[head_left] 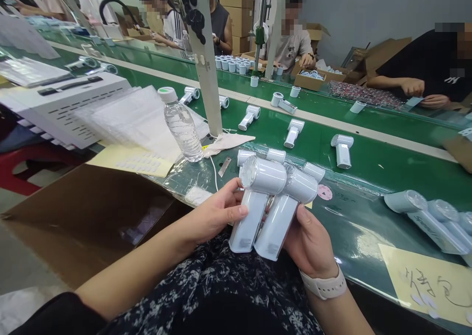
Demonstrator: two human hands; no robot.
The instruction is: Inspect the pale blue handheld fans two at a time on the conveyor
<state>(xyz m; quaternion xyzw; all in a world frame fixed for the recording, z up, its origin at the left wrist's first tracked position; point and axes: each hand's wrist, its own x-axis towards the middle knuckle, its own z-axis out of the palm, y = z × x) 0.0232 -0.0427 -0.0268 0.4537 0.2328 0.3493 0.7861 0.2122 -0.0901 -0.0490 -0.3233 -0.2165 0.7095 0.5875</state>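
Two pale blue handheld fans are held side by side in front of me, heads up and handles slanting down. My left hand [221, 209] is closed around the left fan [249, 219], its thumb across the handle. My right hand [311, 239], with a white watch band at the wrist, grips the right fan [278, 222] from its outer side; most of its fingers are hidden behind the handle. Just past these, more fan heads [313, 171] show near the table edge, partly covered by the held ones.
Several fans [342, 150] lie along the green conveyor belt [317, 128]. More fans [438, 222] are grouped at right, near a handwritten yellow sheet [427, 281]. A water bottle [182, 123] stands by a metal post [208, 69]. An open cardboard box [84, 217] sits below left. Co-workers sit opposite.
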